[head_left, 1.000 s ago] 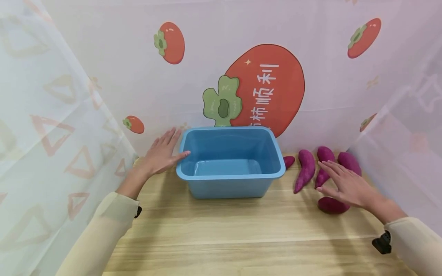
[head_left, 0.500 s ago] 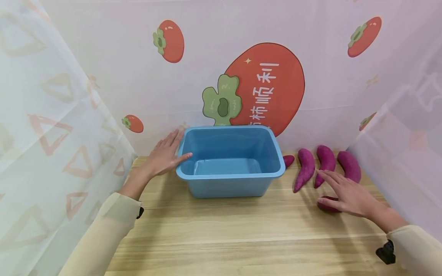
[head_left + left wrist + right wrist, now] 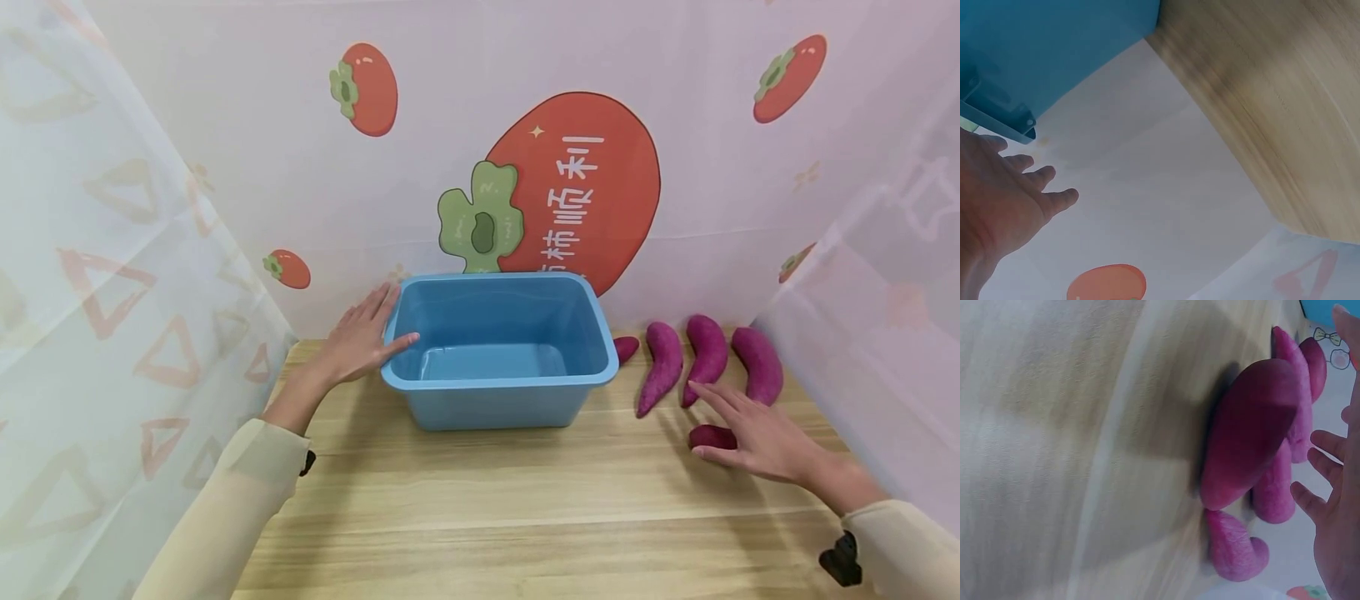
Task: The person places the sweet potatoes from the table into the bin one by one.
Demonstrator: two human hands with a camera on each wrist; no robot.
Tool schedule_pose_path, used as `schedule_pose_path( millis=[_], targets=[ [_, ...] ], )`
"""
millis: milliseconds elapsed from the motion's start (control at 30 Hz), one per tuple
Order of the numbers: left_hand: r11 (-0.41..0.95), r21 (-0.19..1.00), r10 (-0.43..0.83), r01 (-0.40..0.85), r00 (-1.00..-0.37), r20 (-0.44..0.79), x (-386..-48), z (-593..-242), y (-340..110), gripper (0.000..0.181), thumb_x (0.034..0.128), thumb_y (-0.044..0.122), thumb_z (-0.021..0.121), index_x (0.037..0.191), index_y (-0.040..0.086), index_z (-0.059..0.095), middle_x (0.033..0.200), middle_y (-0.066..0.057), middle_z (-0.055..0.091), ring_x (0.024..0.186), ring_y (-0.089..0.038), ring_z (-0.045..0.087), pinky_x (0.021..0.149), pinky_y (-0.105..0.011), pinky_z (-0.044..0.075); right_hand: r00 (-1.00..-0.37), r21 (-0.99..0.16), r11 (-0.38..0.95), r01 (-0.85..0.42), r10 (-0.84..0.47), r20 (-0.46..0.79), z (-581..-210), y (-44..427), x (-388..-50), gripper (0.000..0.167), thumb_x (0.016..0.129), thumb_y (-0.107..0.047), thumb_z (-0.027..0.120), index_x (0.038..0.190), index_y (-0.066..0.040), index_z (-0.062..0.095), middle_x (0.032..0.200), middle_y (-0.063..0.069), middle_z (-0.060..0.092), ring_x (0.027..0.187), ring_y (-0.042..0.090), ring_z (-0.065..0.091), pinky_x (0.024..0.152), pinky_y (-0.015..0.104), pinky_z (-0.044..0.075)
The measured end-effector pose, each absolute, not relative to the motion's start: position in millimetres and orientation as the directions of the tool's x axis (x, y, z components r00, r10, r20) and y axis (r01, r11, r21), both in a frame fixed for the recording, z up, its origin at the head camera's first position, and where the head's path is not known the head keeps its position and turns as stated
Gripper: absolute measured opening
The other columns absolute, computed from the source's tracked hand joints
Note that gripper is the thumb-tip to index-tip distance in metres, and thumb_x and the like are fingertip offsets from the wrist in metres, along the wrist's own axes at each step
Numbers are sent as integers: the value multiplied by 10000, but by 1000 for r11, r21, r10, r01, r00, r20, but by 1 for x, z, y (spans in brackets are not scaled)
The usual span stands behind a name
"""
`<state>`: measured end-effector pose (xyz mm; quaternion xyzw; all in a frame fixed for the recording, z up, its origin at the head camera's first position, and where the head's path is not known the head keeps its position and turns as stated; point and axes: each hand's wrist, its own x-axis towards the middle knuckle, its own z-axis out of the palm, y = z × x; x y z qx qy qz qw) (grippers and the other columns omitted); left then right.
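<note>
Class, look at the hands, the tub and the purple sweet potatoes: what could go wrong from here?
The right hand might nudge the three curved sweet potatoes while grasping the nearest sweet potato, since they lie just behind it.
The left hand has its thumb over the rim of the tub; pressing there could shift it.
The sweet potato by the tub's right side is partly hidden in the head view, so it might be overlooked.

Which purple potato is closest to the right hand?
The front potato, partly hidden by the right hand in the head view. It lies nearer the person; the other four potatoes lie farther back.
</note>
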<state>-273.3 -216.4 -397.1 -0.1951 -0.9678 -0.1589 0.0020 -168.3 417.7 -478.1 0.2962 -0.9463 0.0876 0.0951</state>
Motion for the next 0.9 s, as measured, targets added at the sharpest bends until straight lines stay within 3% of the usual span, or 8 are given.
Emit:
schedule_pose_path(
  millis=[233, 533, 900],
  targets=[
    [862, 347, 374, 371, -925, 59, -275, -400, -217, 1002, 1027, 664, 458, 1706, 85, 4, 1785, -153, -1, 1637, -411, 44, 1267, -695, 126, -816, -134, 812, -568, -535, 219, -492, 426, -165, 1009, 791, -451, 902, 1577, -22, 437, 1428, 249, 564, 1158, 458, 665, 779, 602, 591],
    [851, 367, 386, 375, -921, 47, -278, -401, -216, 971, 1041, 630, 463, 1705, 79, 17, 1786, -142, -9, 1639, -403, 39, 1269, -687, 129, -830, -154, 820, -551, -519, 203, -501, 425, -161, 988, 789, -481, 903, 1534, 11, 479, 1397, 247, 600, 1181, 463, 657, 869, 634, 565],
    [848, 380, 389, 369, -921, 26, -279, -401, -214, 970, 1040, 628, 459, 1705, 79, 14, 1787, -133, -8, 1639, -402, 41, 1279, -670, 111, -837, -186, 820, -541, -504, 212, -506, 427, -160, 952, 792, -438, 912, 1511, 21, 490, 1363, 231, 639, 1188, 437, 660, 876, 620, 564]
  ],
)
